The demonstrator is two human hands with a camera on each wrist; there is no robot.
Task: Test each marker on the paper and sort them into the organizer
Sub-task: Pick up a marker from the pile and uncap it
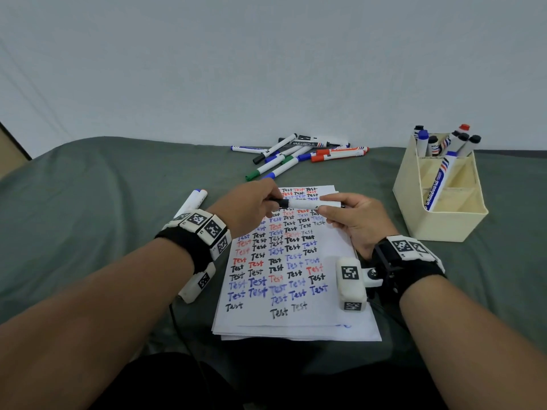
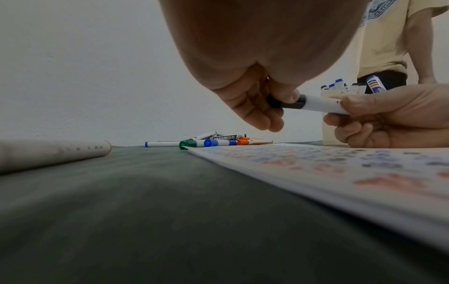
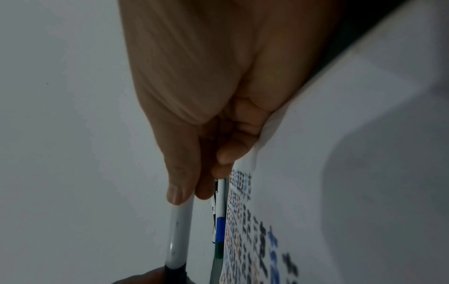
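Note:
A white marker with a black cap [image 1: 299, 204] [image 2: 313, 103] [image 3: 178, 234] is held level above the top of the paper [image 1: 296, 291]. My left hand [image 1: 251, 207] [image 2: 264, 107] pinches the black cap end. My right hand [image 1: 352, 216] [image 2: 379, 115] [image 3: 194, 163] grips the white barrel between thumb and fingers. The cap sits on the barrel. The paper is covered with rows of "Test" in black, red and blue. The cream organizer [image 1: 438, 223] stands at the right with several markers upright in its back compartment and one leaning in a middle one.
A pile of loose markers [image 1: 299, 155] [image 2: 209, 142] lies beyond the paper near the wall. Two more markers [image 1: 194, 201] lie left of the paper, by my left wrist. A green cloth [image 1: 103, 202] covers the table.

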